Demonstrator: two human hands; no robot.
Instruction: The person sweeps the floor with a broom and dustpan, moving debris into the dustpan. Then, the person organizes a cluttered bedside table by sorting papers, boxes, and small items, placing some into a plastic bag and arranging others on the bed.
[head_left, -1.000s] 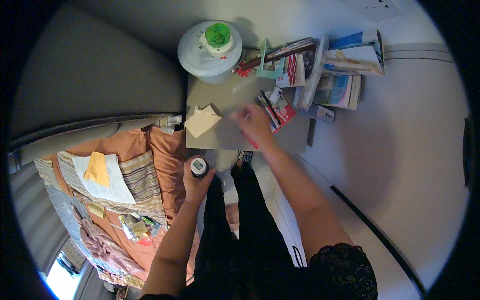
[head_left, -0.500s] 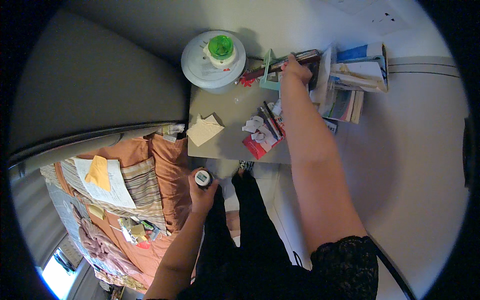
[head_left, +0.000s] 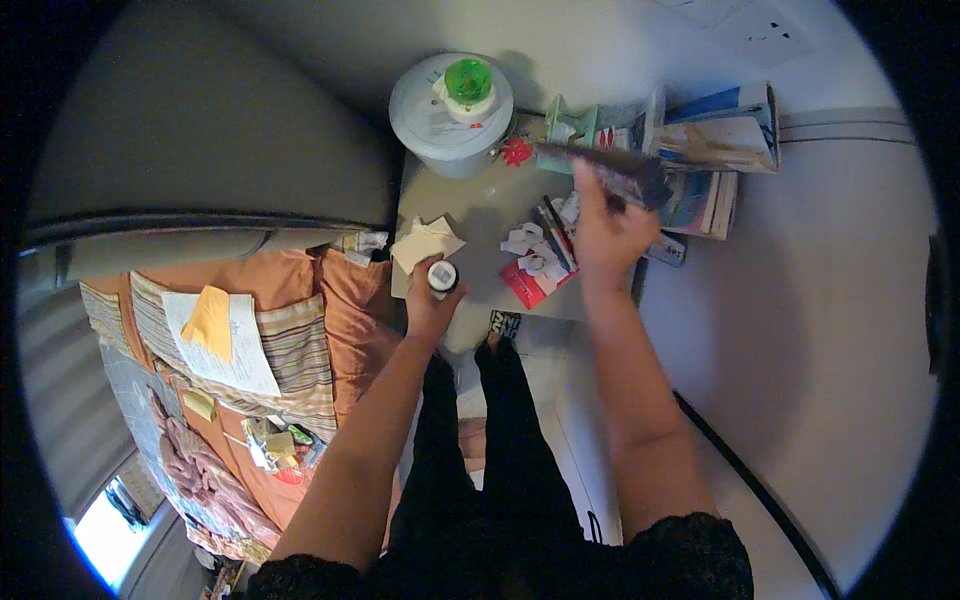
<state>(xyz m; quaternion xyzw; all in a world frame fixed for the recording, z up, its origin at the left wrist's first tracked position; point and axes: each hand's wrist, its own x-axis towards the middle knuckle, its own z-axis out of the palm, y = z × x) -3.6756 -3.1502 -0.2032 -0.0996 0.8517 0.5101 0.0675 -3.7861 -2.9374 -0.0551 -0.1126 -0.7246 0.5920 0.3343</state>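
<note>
My left hand [head_left: 432, 310] is closed round a small jar [head_left: 443, 278] with a pale label on its round top and a dark rim. It hovers by the near edge of the small table, close to a cream folded paper [head_left: 428, 240]. In my right hand [head_left: 612, 230] is a dark flat book-like object [head_left: 625, 172], smeared by motion, lifted in front of the mint-green holder [head_left: 572, 122]. Below that hand and to its left lie pens [head_left: 558, 228], crumpled white paper scraps [head_left: 535, 250] and a red card [head_left: 525, 287].
A round grey-white container [head_left: 445, 125] with a green-topped piece [head_left: 468, 82] stands at the back left, beside a red flower-like item [head_left: 515, 152]. Books and folders [head_left: 715, 140] stand at the right by the wall. A bed with orange bedding [head_left: 352, 340] is on the left.
My right hand has drawn the dark flat object out of the mint-green holder and toward me. My left hand has risen with the jar, from in front of the table to its near edge.
</note>
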